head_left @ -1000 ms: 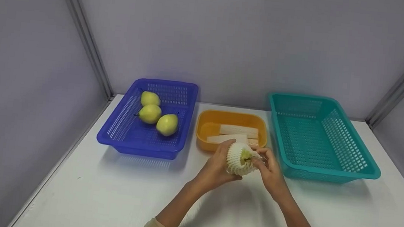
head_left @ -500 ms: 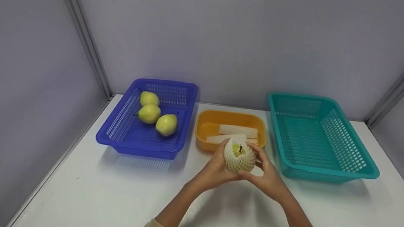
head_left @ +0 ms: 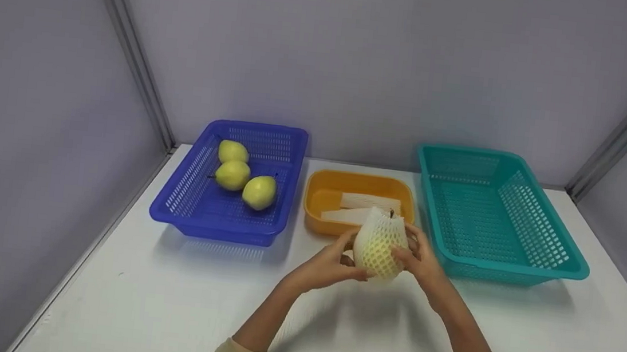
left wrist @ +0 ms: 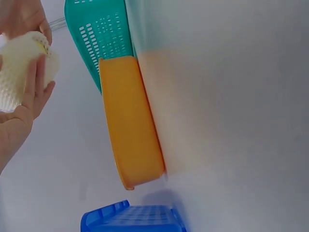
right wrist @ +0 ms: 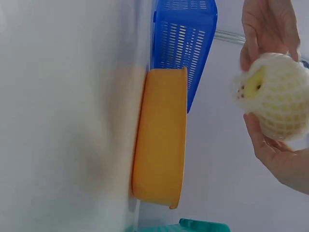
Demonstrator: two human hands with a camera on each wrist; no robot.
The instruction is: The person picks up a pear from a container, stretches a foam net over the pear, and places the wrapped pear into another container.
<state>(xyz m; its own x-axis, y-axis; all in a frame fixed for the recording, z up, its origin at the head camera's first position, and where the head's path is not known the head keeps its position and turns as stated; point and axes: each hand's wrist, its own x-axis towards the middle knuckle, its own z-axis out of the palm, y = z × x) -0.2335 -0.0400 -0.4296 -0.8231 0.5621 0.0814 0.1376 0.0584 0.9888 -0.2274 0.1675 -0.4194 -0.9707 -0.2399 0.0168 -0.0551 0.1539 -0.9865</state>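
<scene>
A yellow-green pear point(head_left: 379, 254) in a white foam net sleeve is held up over the table in the head view, its dark stem poking out at the top. My left hand point(head_left: 323, 267) grips it from the left, thumb across the lower front. From the right my right hand point(head_left: 426, 267) holds it, thumb on the front and fingertips at the back. The right wrist view shows the bare base of the pear point(right wrist: 254, 86) through the sleeve's open end. In the left wrist view, left-hand fingers point(left wrist: 35, 84) lie along the net.
Behind the hands, an orange bin point(head_left: 327, 181) contains flat foam net sleeves point(head_left: 369, 202). A blue basket point(head_left: 216, 227) with three pears point(head_left: 259, 192) stands to the left. At right is a teal basket point(head_left: 517, 267). Walls border the white table point(head_left: 162, 311).
The wrapped pear has tipped so its stem points up rather than toward the head camera. My right hand went from the sleeve's open end to the pear's side; the left hand kept hold.
</scene>
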